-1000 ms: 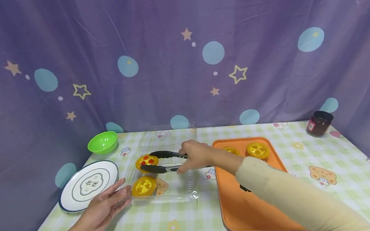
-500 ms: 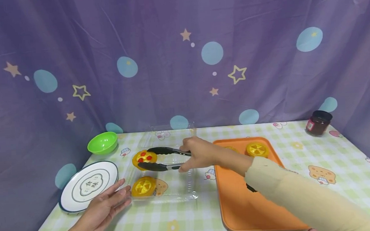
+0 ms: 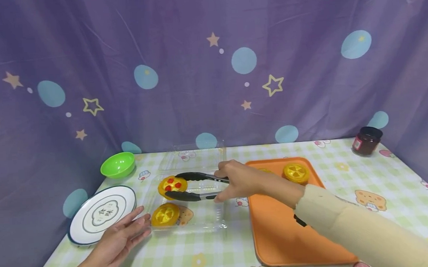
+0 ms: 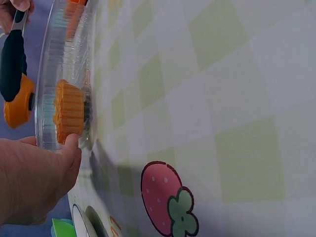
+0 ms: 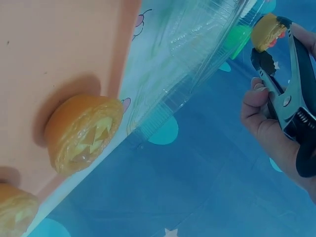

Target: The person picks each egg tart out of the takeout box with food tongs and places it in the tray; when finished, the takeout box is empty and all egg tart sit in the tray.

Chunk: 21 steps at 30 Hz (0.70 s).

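Note:
My right hand grips black-tipped tongs, whose tips clasp a tart with red topping. In the left wrist view this tart hangs above the rim of a clear plastic box. Inside the box, at its near left corner, sits a yellow tart with fluted sides. My left hand has its fingers extended and touches the left wall of the box, next to the yellow tart. The box's clear lid is folded back toward the curtain.
An orange tray lies to the right, bearing a yellow tart and another tart half hidden by my forearm. On the left are a white plate and a green bowl. A dark jar stands at the far right.
The tongs with the red-topped tart rise a little to the left, then come back slightly right and down. My left hand stays at the box's side.

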Available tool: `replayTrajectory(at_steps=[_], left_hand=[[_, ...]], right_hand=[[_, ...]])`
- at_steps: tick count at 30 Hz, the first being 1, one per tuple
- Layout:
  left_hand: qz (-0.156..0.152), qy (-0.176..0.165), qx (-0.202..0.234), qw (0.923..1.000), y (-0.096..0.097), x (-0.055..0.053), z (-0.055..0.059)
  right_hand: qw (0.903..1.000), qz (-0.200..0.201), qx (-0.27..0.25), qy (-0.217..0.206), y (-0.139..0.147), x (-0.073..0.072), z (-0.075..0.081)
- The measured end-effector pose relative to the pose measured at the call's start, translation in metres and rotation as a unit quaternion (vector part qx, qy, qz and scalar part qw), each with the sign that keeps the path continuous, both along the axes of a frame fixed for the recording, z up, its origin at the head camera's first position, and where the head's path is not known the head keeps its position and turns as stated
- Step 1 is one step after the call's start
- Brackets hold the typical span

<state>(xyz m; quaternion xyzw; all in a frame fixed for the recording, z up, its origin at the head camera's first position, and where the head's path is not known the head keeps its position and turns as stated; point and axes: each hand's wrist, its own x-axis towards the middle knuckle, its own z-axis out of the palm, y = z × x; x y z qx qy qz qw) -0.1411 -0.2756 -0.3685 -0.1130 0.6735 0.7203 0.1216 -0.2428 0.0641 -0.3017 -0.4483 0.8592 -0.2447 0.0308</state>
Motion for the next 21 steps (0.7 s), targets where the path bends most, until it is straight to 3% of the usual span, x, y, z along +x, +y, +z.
replayTrajectory(at_steps=[5,13,21], left_hand=[[-0.001,-0.003,-0.009,1.0000,0.000,-0.001,0.000],[-0.003,-0.003,-0.010,0.9999,0.000,-0.001,-0.002],[-0.002,-0.006,-0.011,0.9999,0.000,-0.002,0.000]], right_hand=[[0.9995,0.011,-0.017,0.023,0.008,0.003,0.001],[0.9993,-0.036,-0.001,0.010,0.031,0.013,0.005],[0.9989,-0.040,-0.003,0.022,0.051,0.019,0.006]])
